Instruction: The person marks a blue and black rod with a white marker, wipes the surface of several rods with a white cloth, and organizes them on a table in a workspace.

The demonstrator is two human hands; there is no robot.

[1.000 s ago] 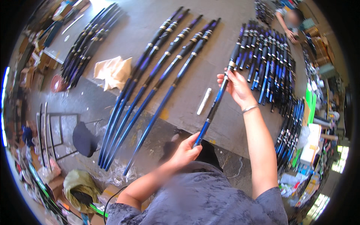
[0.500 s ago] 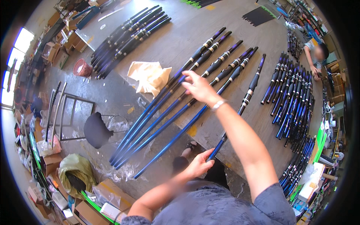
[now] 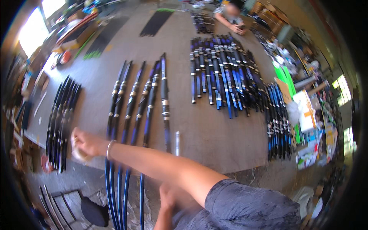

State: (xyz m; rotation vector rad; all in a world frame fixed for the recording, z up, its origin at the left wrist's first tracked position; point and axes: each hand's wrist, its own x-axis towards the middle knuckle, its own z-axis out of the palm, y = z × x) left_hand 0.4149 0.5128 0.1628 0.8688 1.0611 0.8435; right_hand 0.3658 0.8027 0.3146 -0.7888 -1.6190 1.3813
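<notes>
My right hand [image 3: 88, 145] is stretched far to the left, closed on a cream cloth [image 3: 79, 154]; both are smeared by motion. Below my right forearm, my left hand [image 3: 167, 196] is blurred, in line with a dark fishing rod [image 3: 165, 107] and seemingly closed round its lower part. My forearm hides that stretch of the rod. To the left of this rod, several blue and black fishing rods [image 3: 129, 109] lie side by side, their blue lower ends [image 3: 125, 191] reaching past the table edge. A short silvery tube [image 3: 177, 142] shows just above my forearm.
A bundle of black rods [image 3: 61, 122] lies at the table's left edge. Many rods are heaped at the right [image 3: 222, 73], with another bunch [image 3: 276, 122] nearer. A person [image 3: 231, 19] sits at the far side. A dark stool [image 3: 94, 211] stands on the floor lower left.
My right hand has moved left from above the rods and taken hold of the cloth. The view has turned to the right. My left hand stays near my body.
</notes>
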